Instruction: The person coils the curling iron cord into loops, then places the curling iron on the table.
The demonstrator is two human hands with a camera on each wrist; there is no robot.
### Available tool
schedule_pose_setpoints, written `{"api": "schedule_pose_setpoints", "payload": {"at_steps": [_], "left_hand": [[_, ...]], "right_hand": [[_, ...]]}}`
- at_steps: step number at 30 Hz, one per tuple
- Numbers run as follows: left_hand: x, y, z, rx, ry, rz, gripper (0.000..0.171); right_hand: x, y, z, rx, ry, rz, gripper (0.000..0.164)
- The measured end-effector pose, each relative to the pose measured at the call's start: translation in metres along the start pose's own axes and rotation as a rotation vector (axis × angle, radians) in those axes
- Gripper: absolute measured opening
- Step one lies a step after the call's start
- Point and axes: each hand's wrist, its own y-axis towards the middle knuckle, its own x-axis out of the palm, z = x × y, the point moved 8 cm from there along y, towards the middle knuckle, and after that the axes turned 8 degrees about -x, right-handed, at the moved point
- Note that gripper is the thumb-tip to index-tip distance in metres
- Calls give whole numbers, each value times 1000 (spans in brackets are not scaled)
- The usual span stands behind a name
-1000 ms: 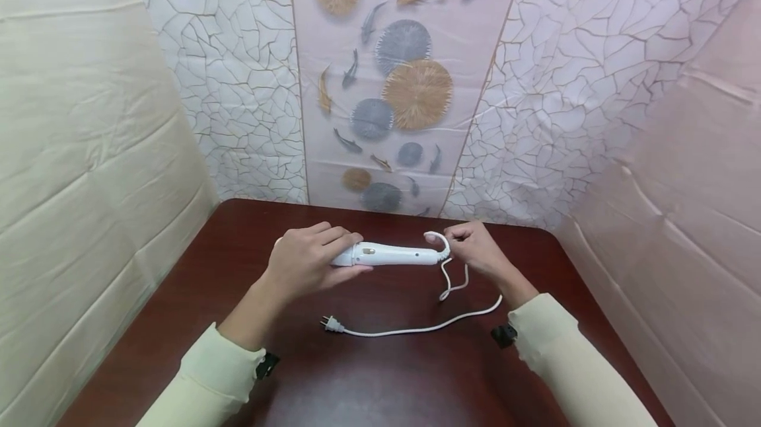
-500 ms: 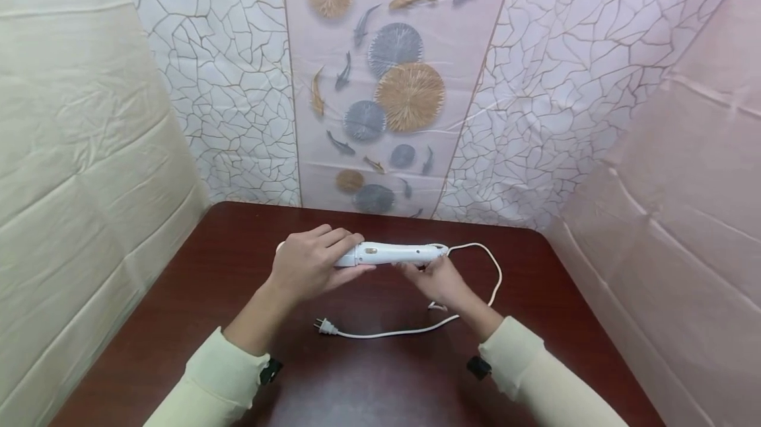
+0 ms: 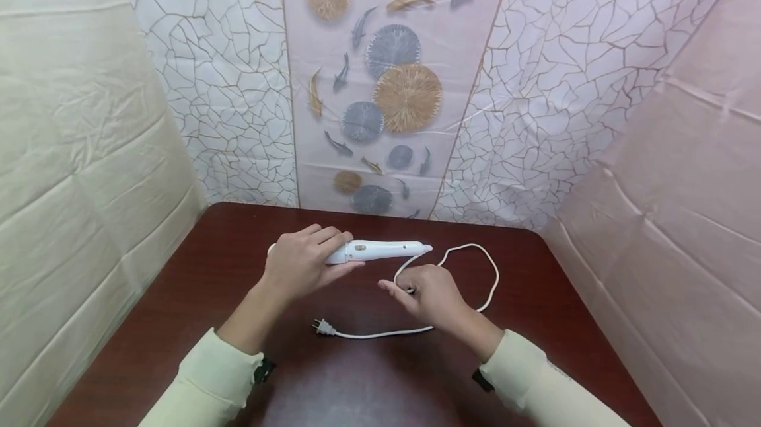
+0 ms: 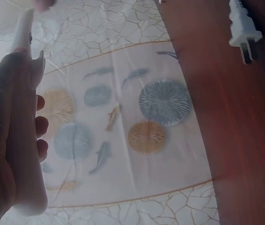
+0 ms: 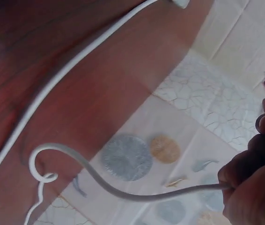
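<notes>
A slim white hair styling iron (image 3: 383,250) lies crosswise above the table, its cord end pointing right. My left hand (image 3: 302,258) grips its left part, thumb on the near side, and hides much of that half. In the left wrist view the iron's rounded end (image 4: 29,199) shows below the palm, with fingertips (image 4: 41,126) curled round it. My right hand (image 3: 436,295) holds the white power cord (image 3: 496,275) just below the iron's tail, fingers curled and thumb sticking out leftward. From that fist the cord (image 5: 137,197) runs out in a loose loop in the right wrist view.
A white two-pin plug (image 3: 324,327) lies on the dark red-brown table (image 3: 357,387), nearer than the iron. Beige fabric walls (image 3: 95,149) stand at both sides. A patterned cloth (image 3: 380,169) with fish and discs hangs behind the table's back edge.
My right hand has come from beyond the iron's tail to the near side, drawing the cord down and left below it. My left hand keeps its grip on the iron.
</notes>
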Motion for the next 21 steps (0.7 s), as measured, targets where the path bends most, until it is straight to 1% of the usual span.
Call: {"api": "schedule_pose_setpoints", "payload": {"at_steps": [7,9,12,14,16,18,21], "left_hand": [[10,-6,-11,-47,-11,-48,50],[13,-7,-11,-44,-20,-64,50],[15,-8,-8,-15,-31,-75,50],[14,-7,-4,6,-42,-76,50],[12,-6,0,28,-51,-71,51],[9,-4,3,39,-59,-71,51],[4,-1,6,49,-61,-68,52]], "right_hand": [[-25,15,-18,-167,21,23,58],[-33,21,-21,-211,22,34,59],[-44,32,-21,-258,34,40,57],[-51,39,-17,-267,41,39,51],[-57,44,-11,-253,47,35,46],[-63,47,-2,-217,72,28,44],[-66,49,11,-148,164,14,41]]}}
